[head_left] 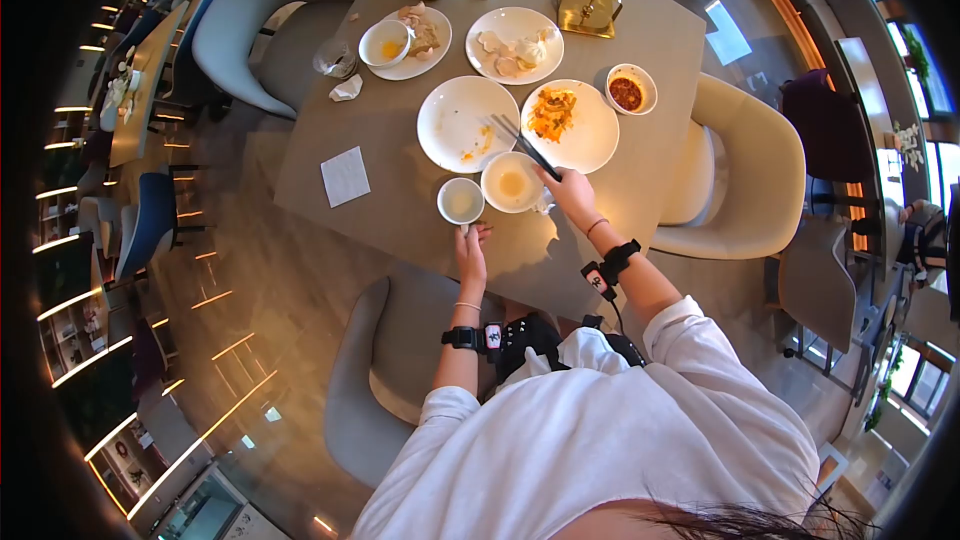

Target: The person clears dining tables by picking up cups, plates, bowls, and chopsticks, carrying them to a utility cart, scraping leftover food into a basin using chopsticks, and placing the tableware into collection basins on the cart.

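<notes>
The right hand (pixel 572 198) grips a dark fork (pixel 532 148), tines over a plate (pixel 443 127) mid-frame; the left hand (pixel 471 252) touches a small bowl (pixel 461 202) below it, though its hold is unclear. Best keep the fork clear of the cup (pixel 511 183), bowl level. Counted: four plates, six bowls and cups together, one fork.

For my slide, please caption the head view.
Right hand holds dark utensils; left hand at a small white bowl.

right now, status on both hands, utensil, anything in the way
Right hand holding dark utensil. Left hand at small bowl. Handled cup between hands.
</notes>
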Demonstrator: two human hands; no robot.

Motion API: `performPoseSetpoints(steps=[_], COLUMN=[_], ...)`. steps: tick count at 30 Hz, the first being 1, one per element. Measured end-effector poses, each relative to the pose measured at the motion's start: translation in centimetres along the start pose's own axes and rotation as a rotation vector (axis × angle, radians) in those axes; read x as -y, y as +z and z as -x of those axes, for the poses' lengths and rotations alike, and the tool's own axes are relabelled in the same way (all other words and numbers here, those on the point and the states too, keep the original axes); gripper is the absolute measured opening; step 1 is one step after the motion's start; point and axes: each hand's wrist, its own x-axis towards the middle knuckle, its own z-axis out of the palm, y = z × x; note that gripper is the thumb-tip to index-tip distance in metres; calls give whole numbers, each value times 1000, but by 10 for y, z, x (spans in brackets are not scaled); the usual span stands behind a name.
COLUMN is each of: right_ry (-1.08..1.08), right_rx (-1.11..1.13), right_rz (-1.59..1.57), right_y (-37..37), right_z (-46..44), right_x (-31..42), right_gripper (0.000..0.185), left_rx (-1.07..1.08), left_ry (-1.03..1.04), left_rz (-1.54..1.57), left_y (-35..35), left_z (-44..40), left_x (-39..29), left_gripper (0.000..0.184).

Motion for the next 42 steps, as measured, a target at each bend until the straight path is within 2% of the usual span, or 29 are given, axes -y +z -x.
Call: performPoseSetpoints(steps=[3, 4, 8, 13, 17, 18, 23, 28, 32, 37, 39, 40, 42], right_ry=[-112, -125, -185, -194, -145, -159, -4, 352, 593, 718, 709, 732, 832], right_rx=[-6, -35, -89, -226, -317, -384, -608, -838, -978, -1208, -1304, -1357, -1442], right_rz=[87, 62, 35, -186, -367, -473, -465, -457, -559, -745, -881, -945, -977], right_y=[9, 17, 2, -72, -135, -152, -226, -271, -284, -286, -300, -306, -321], right_z=[2, -3, 2, 48, 98, 117, 211, 341, 435, 500, 521, 533, 560], right_x=[-1, -5, -2, -3, -61, -80, -234, -397, -502, -603, -626, -640, -655], right_gripper=[43, 34, 28, 24, 27, 30, 33, 36, 36, 38, 36, 33, 32], left_rx=[37, 45, 33, 108, 256, 302, 491, 713, 1058, 1390, 1476, 1554, 1615], left_ry=[37, 44, 34, 153, 246, 272, 400, 217, 5, -23, -15, 55, 51], left_rz=[-37, -59, -65, -98, -218, -217, -260, -242, -193, -338, -443, -545, -594], left_y=[-7, -10, -11, 4, 42, 58, 164, 312, 417, 524, 561, 584, 631], left_z=[6, 10, 25, 48, 58, 62, 100, 202, 271, 322, 338, 341, 373], left_x=[-4, -7, -15, -35, -52, -52, -28, 7, 39, 59, 69, 80, 90], left_gripper=[24, 23, 23, 22, 22, 22, 24, 30, 34, 31, 28, 24, 21])
